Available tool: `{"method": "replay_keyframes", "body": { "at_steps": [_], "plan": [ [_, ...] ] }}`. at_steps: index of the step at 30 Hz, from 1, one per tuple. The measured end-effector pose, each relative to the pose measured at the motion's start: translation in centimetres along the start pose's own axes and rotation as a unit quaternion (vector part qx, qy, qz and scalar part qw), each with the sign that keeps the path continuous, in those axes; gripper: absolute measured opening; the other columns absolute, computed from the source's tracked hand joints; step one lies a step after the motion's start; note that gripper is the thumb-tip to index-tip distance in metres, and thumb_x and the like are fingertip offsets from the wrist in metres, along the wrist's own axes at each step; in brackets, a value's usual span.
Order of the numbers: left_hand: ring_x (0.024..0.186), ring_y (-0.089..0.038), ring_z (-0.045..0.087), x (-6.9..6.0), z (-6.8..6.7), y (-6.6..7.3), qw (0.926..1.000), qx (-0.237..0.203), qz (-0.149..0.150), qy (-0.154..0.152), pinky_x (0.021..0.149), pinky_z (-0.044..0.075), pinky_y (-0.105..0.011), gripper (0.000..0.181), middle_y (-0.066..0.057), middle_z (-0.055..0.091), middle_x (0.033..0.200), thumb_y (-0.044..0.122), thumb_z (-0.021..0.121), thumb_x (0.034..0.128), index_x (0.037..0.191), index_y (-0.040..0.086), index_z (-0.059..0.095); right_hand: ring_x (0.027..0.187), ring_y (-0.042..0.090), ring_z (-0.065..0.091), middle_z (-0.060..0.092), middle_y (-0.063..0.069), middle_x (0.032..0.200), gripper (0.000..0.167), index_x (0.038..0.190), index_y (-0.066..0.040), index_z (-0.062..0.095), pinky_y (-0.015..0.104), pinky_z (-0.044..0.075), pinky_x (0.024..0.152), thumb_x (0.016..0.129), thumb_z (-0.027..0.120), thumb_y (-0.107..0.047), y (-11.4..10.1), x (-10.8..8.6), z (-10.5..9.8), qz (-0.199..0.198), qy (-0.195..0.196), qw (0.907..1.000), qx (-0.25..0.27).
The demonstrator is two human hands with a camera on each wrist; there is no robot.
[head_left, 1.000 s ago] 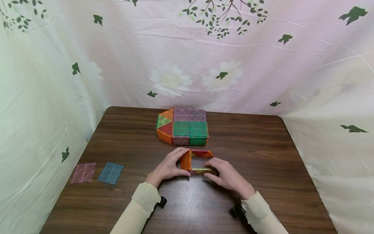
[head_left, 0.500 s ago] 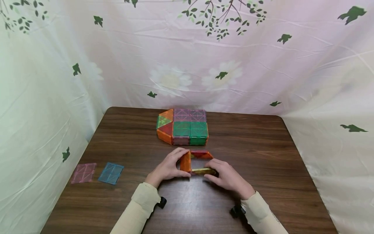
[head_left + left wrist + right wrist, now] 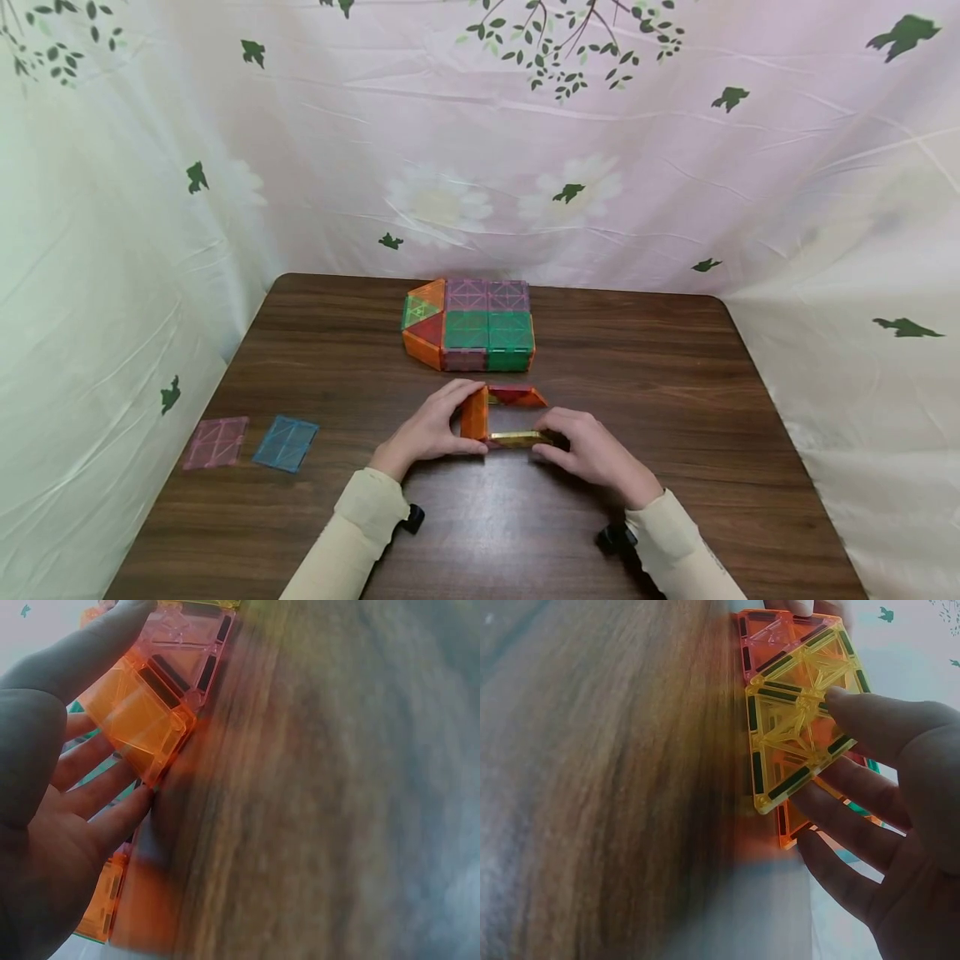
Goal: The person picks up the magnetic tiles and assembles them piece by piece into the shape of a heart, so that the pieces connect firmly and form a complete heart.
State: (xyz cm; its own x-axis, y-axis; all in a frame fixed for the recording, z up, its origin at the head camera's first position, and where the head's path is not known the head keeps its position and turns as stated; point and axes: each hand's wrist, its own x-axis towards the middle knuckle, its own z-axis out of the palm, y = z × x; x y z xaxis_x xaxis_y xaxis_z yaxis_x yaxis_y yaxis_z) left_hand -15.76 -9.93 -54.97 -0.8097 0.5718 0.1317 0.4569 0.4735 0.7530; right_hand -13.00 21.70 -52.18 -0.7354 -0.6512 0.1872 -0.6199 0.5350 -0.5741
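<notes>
Translucent magnetic tiles stand on edge as a small frame in front of me. My left hand (image 3: 433, 423) holds its orange square tile (image 3: 474, 414) at the left end, thumb on the near side and fingers on the far side. Along the near side, my right hand (image 3: 588, 450) pinches a yellow triangular tile (image 3: 791, 746) between thumb and fingers. Another yellow triangle and a pinkish-red triangle (image 3: 769, 637) adjoin it in the right wrist view. The far side shows a red tile (image 3: 512, 392) and an orange one. My right fingertips partly hide the frame's near right end.
Behind the frame lies a larger block of joined tiles (image 3: 487, 332), green, purple, orange and red. A pink square tile (image 3: 215, 443) and a blue square tile (image 3: 286, 443) lie flat at the left of the brown table (image 3: 637, 358). A patterned cloth (image 3: 480, 133) surrounds the table.
My right hand has shifted slightly to the right along the near side. The orange tile and my left hand have edged a little left. Everything else stays put.
</notes>
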Motion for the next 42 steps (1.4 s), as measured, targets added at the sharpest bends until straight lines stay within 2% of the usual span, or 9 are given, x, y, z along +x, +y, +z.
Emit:
{"method": "replay_keyframes", "body": {
  "at_steps": [5, 14, 20, 28, 32, 35, 38, 40, 42],
  "plan": [
    [0.138, -0.02, 0.052, -0.2, -0.1, -0.1, 1.0, 0.004, -0.003, -0.004, 0.114, 0.045, -0.048, 0.099, -0.002, 0.05, 0.155, 0.045, 0.093, 0.079, 0.159, 0.01, 0.046, 0.091, 0.002, 0.066, 0.072, -0.01, 0.106, 0.016, 0.111, -0.018, 0.074, 0.03, 0.059, 0.077, 0.096, 0.08, -0.02, 0.0, -0.2, 0.2, -0.007, 0.0, 1.0, 0.0],
    [0.14, -0.021, 0.05, -0.6, -0.1, -0.4, 0.9998, 0.016, -0.012, -0.004, 0.115, 0.044, -0.05, 0.096, -0.001, 0.05, 0.155, 0.046, 0.093, 0.0795, 0.159, 0.016, 0.047, 0.089, 0.001, 0.064, 0.071, -0.012, 0.102, 0.014, 0.109, -0.02, 0.075, 0.029, 0.059, 0.077, 0.096, 0.08, -0.02, 0.1, -0.3, 0.7, 0.011, -0.01, 0.9999, 0.005],
    [0.137, -0.021, 0.052, -0.7, -0.1, -0.4, 0.9998, 0.018, -0.007, -0.001, 0.113, 0.046, -0.05, 0.095, -0.001, 0.052, 0.153, 0.048, 0.091, 0.0802, 0.158, 0.016, 0.048, 0.089, 0.0, 0.064, 0.071, -0.013, 0.102, 0.013, 0.109, -0.02, 0.075, 0.03, 0.059, 0.076, 0.097, 0.079, -0.022, 0.3, -0.2, 0.8, 0.011, -0.018, 0.9997, 0.01],
    [0.137, -0.02, 0.051, -1.1, -0.4, -0.2, 0.9992, 0.023, -0.028, -0.016, 0.114, 0.044, -0.05, 0.099, 0.0, 0.05, 0.152, 0.05, 0.091, 0.0797, 0.16, 0.016, 0.045, 0.088, 0.002, 0.065, 0.071, -0.013, 0.102, 0.013, 0.11, -0.021, 0.075, 0.03, 0.059, 0.076, 0.098, 0.078, -0.025, 0.3, -0.3, 1.0, 0.006, -0.017, 0.9998, 0.009],
    [0.139, -0.021, 0.05, -1.7, -0.7, -0.2, 0.9991, 0.025, -0.033, -0.01, 0.114, 0.045, -0.05, 0.098, 0.0, 0.049, 0.154, 0.048, 0.091, 0.0804, 0.16, 0.016, 0.045, 0.086, 0.003, 0.064, 0.07, -0.014, 0.101, 0.013, 0.109, -0.022, 0.075, 0.03, 0.058, 0.075, 0.097, 0.079, -0.023, 0.1, -0.3, 1.0, 0.01, -0.018, 0.9997, 0.01],
    [0.138, -0.021, 0.051, -2.8, -1.2, -0.4, 0.9989, 0.032, -0.031, 0.016, 0.111, 0.048, -0.048, 0.096, -0.001, 0.05, 0.154, 0.046, 0.092, 0.0805, 0.159, 0.014, 0.047, 0.087, 0.003, 0.064, 0.07, -0.014, 0.101, 0.013, 0.109, -0.022, 0.075, 0.031, 0.059, 0.076, 0.097, 0.079, -0.023, 0.2, -0.3, 1.1, 0.011, -0.018, 0.9997, 0.012],
    [0.134, -0.024, 0.056, -4.3, -2.5, -0.7, 0.9963, 0.051, -0.02, 0.066, 0.108, 0.051, -0.05, 0.088, -0.005, 0.054, 0.149, 0.039, 0.093, 0.0813, 0.154, 0.009, 0.053, 0.088, 0.001, 0.064, 0.07, -0.014, 0.102, 0.013, 0.11, -0.023, 0.075, 0.031, 0.059, 0.077, 0.097, 0.079, -0.023, 0.2, -0.3, 1.1, 0.012, -0.018, 0.9997, 0.013],
    [0.13, -0.026, 0.058, -5.6, -3.7, -1.1, 0.9902, 0.077, -0.026, 0.114, 0.106, 0.051, -0.051, 0.079, -0.007, 0.058, 0.145, 0.034, 0.093, 0.0822, 0.148, 0.007, 0.059, 0.089, 0.0, 0.064, 0.07, -0.014, 0.102, 0.013, 0.111, -0.023, 0.075, 0.031, 0.059, 0.077, 0.098, 0.078, -0.024, 0.3, -0.4, 1.2, 0.012, -0.017, 0.9997, 0.012],
    [0.128, -0.03, 0.059, -7.2, -5.1, -1.5, 0.9791, 0.11, -0.053, 0.163, 0.106, 0.05, -0.054, 0.07, -0.011, 0.06, 0.141, 0.028, 0.093, 0.0831, 0.142, 0.006, 0.063, 0.09, 0.001, 0.065, 0.071, -0.014, 0.103, 0.014, 0.111, -0.022, 0.075, 0.031, 0.059, 0.077, 0.098, 0.078, -0.023, 0.4, -0.4, 1.1, 0.012, -0.015, 0.9997, 0.012]
  ]
}}
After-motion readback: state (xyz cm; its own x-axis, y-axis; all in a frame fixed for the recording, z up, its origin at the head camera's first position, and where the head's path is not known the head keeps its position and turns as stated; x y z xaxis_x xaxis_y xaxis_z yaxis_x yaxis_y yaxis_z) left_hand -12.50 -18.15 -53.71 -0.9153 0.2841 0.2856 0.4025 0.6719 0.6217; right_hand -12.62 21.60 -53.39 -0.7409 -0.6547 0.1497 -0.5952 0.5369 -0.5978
